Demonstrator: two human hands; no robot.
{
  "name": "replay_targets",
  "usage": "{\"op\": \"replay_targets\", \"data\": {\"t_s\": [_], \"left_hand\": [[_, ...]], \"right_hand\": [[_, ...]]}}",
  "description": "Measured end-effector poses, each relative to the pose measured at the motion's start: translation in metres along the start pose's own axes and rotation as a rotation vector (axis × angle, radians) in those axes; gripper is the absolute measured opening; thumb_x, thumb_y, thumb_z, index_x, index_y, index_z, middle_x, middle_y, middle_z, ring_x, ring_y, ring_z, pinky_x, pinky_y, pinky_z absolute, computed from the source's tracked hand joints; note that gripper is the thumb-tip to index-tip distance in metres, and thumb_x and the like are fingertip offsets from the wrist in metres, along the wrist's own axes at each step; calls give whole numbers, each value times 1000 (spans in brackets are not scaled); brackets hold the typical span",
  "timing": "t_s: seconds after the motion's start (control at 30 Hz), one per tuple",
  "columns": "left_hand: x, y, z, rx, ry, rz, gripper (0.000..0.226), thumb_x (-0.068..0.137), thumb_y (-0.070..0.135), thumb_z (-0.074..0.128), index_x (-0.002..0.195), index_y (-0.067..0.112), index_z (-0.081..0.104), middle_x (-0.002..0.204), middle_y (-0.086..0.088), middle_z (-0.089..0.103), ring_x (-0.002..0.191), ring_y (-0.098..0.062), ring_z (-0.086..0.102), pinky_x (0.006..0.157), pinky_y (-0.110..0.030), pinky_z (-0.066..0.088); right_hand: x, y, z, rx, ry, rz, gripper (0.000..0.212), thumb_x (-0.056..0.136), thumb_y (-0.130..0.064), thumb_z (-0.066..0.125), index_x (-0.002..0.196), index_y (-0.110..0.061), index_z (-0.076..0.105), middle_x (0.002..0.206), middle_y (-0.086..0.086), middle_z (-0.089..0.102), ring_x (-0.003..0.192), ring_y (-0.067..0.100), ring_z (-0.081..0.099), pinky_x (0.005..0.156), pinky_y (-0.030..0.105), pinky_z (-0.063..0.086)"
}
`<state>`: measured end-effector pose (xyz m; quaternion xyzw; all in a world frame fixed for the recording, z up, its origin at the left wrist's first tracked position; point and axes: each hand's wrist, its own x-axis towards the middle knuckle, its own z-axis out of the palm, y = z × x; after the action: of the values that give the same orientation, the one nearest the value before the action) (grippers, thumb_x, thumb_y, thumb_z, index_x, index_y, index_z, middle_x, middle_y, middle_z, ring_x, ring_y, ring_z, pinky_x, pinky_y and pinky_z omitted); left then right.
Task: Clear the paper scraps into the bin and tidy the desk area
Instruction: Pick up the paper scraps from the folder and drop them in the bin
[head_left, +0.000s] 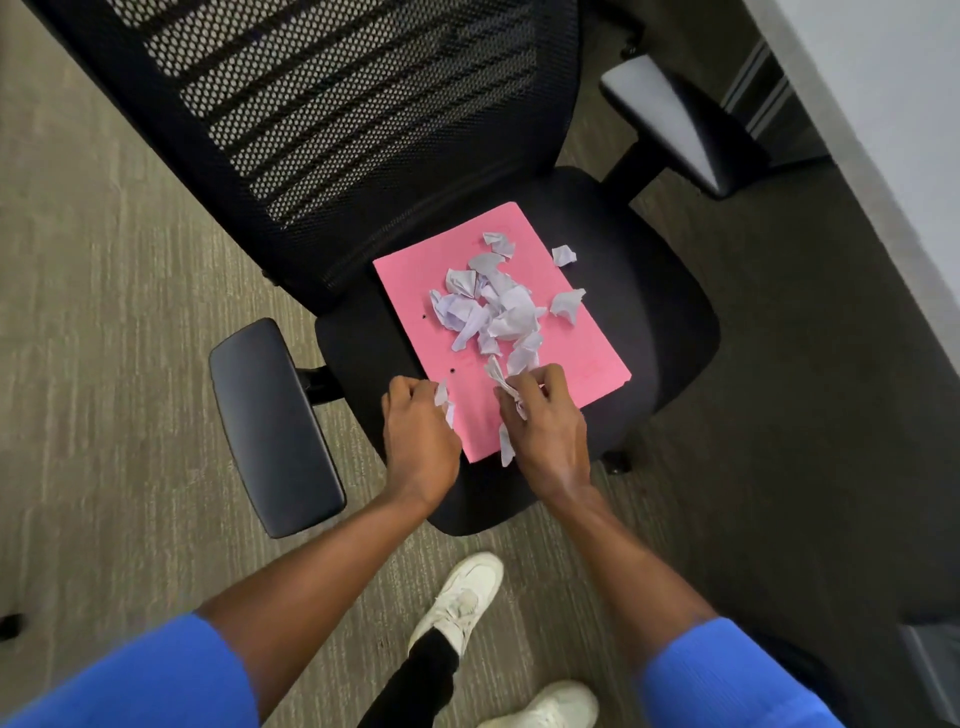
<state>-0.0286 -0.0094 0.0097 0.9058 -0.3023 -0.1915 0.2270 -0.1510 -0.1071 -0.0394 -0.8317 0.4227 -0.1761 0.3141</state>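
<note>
While your left hand (418, 434) rests at the near left edge of the pink folder (415, 291) with its fingers (410, 387) curled shut around a scrap or two, treat it as the anchor: press its heel lightly on that edge so the folder cannot slide on the black chair seat (670, 312). Just to its right, one torn strip (505, 446) lies at the folder's near edge, close against your right hand; pick it up before you lift anything, because it looks ready to drop to the carpet (104, 312). Your right hand (548, 431) has its fingers (524, 382) closed on a small bunch of white paper at the near end of the heap. Most of the paper scraps (493, 306) sit piled in the middle of the folder, so picking by pinches is probably slow; a better way is to rake them toward you into one tight mound. Farther right, two loose pieces (566, 304) lie apart from the heap, one of them on the seat beyond the folder's edge, so sweep those in first. No bin is in view, so you could then carry the folder level, as a tray.
</note>
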Motion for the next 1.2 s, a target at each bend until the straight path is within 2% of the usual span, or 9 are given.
{"op": "replay_targets", "data": {"t_s": [0.23,0.4,0.57,0.67,0.8,0.9,1.07,1.13,1.2], "left_hand": [[-51,42,23,-70,-59,64,38,96,-8,59,132,1,66,131,-12,56,123,-29,55,107,-43,50],[-94,58,62,-73,-131,124,30,98,-6,59,127,0,67,126,-13,55,122,-31,55,108,-37,47],[-145,75,112,-9,-240,232,22,94,-6,60,114,-1,68,121,-16,55,116,-33,55,100,-27,40],[-177,90,147,3,-300,283,27,94,-9,60,118,0,69,121,-15,56,117,-33,55,98,-18,32],[-229,114,198,22,-418,354,31,92,-9,62,121,1,67,125,-15,55,120,-32,54,104,-31,43],[-268,127,237,55,-492,433,34,90,-6,67,121,6,68,127,-14,55,121,-32,54,107,-38,46],[-326,134,301,165,-682,465,18,92,2,70,110,0,72,124,-24,66,128,-41,56,115,-44,43],[-343,135,328,129,-701,525,17,92,1,67,108,1,74,116,-24,70,119,-41,63,101,-39,47],[-355,135,357,162,-750,563,27,99,9,55,121,8,70,125,-16,68,124,-36,59,102,-34,39]], "right_hand": [[-54,16,-46,-20,149,6,19,104,-45,55,109,-27,61,112,-9,51,79,15,63,59,37,57],[-120,57,-81,-69,272,78,12,102,-31,65,106,-20,66,109,-2,57,80,15,65,57,33,56],[-203,111,-110,-102,318,269,16,98,-26,63,106,-16,72,109,-3,57,82,14,65,58,35,55],[-252,140,-124,-107,322,383,18,98,-26,61,109,-15,71,109,-3,55,82,14,63,64,36,55],[-317,178,-133,-144,331,563,19,95,-19,75,112,-12,75,107,7,63,82,25,68,65,39,58],[-356,206,-136,-131,300,715,16,96,-21,74,107,-10,76,111,18,69,79,37,72,64,43,58],[-407,257,-135,-9,341,858,36,103,-33,55,130,-14,69,138,17,59,119,36,64,96,39,53],[-423,279,-135,-32,392,921,33,100,-30,61,120,-6,72,129,22,63,109,39,68,87,39,52],[-437,299,-135,-70,475,941,20,93,-14,73,106,1,75,113,27,68,95,45,72,78,41,54]]}}
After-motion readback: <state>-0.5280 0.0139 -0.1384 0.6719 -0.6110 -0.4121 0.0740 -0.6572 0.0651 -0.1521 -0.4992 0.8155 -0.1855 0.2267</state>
